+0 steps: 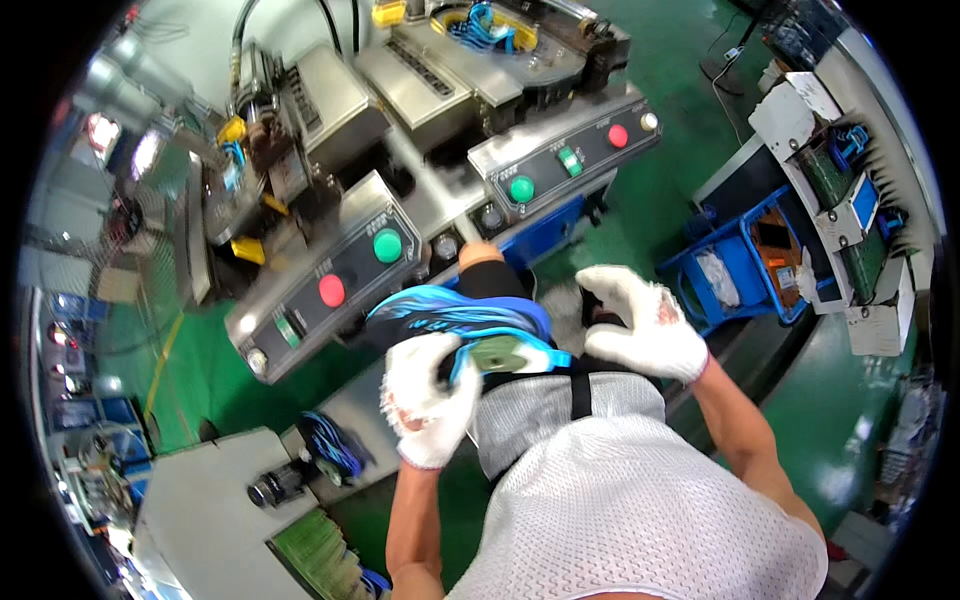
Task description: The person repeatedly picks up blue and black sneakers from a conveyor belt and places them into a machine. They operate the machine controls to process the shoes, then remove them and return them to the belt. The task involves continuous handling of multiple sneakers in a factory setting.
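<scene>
A blue, black and light-blue striped shoe upper (470,312) lies across my lap, its pale green inner side (497,352) facing me. My left hand (430,395), in a white knit glove, is curled at its near left edge. Thumb and fingers bend around that edge, though the exact contact is partly hidden. Right of the upper, my right hand (645,325) wears a matching glove with stained fingertips. Its thumb and fingers are spread apart, holding nothing.
Ahead stands a metal machine with two button panels (565,160); blue laces (483,28) sit in its right station. Another striped upper (332,445) rests on the left bench. A blue cart (720,265) and a rack with brushes (835,180) stand right.
</scene>
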Action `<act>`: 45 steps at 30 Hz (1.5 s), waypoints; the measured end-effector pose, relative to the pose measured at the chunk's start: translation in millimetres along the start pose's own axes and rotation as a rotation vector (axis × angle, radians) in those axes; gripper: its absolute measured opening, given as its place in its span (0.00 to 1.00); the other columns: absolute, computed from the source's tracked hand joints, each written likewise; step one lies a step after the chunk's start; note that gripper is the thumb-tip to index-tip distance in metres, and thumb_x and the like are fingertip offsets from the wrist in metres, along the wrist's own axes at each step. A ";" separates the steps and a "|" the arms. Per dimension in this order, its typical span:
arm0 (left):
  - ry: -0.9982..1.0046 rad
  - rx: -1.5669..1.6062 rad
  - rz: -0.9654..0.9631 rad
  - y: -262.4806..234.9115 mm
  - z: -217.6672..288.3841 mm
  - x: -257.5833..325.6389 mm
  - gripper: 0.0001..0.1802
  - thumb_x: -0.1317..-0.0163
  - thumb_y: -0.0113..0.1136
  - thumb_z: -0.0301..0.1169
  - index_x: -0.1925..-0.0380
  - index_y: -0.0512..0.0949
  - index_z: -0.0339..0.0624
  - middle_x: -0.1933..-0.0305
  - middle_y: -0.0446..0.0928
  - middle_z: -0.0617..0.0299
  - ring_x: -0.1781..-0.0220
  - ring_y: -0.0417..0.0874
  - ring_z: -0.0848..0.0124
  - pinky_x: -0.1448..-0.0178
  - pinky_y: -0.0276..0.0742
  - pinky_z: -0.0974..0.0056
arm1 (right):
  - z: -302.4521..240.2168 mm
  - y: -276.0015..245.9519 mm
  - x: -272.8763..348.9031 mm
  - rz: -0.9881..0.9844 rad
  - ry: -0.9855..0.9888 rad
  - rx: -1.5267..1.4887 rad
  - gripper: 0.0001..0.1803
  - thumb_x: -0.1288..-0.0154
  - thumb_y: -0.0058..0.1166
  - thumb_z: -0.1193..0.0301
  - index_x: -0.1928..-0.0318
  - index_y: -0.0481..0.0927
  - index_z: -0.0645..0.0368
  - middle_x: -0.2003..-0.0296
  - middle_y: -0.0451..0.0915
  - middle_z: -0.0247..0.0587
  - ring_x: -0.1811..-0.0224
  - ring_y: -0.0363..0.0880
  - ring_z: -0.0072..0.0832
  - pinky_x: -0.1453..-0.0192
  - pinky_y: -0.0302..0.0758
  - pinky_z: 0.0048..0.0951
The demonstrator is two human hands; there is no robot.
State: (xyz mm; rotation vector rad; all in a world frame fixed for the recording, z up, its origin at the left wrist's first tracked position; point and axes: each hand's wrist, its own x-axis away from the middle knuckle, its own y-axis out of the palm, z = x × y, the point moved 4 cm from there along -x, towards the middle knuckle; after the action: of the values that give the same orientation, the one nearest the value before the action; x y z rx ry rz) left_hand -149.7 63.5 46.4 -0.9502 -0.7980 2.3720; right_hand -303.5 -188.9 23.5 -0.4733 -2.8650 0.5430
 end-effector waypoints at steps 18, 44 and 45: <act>0.243 -0.089 -0.061 215.1 7.9 -417.1 0.38 0.33 0.70 0.43 0.28 0.71 0.36 0.30 0.73 0.43 0.30 0.79 0.53 0.26 0.74 0.54 | 169.7 -57.6 32.1 0.743 0.335 -1.010 0.23 0.42 0.68 0.65 0.53 0.79 0.69 0.57 0.80 0.33 0.57 0.79 0.23 0.55 0.79 0.31; 0.273 0.514 0.188 125.4 -2.6 -343.9 0.18 0.37 0.57 0.18 0.49 0.86 0.38 0.42 0.86 0.50 0.32 0.83 0.54 0.22 0.70 0.52 | 151.9 -129.6 -98.5 0.833 0.103 -0.744 0.32 0.30 0.63 0.71 0.27 0.69 0.58 0.41 0.81 0.37 0.43 0.82 0.26 0.40 0.81 0.35; 0.449 0.578 0.040 115.3 -14.2 -315.5 0.16 0.39 0.62 0.22 0.51 0.88 0.40 0.39 0.86 0.50 0.30 0.82 0.52 0.22 0.70 0.48 | 133.0 -146.1 -126.5 0.793 0.130 -0.645 0.31 0.30 0.64 0.72 0.29 0.71 0.59 0.41 0.82 0.38 0.43 0.82 0.27 0.39 0.80 0.35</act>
State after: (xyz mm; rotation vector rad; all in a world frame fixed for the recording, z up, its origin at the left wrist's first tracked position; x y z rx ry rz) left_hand 44.7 -203.8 107.8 -1.1667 0.0776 2.1037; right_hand -257.4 -404.1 -57.8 -1.6880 -2.5718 -0.3501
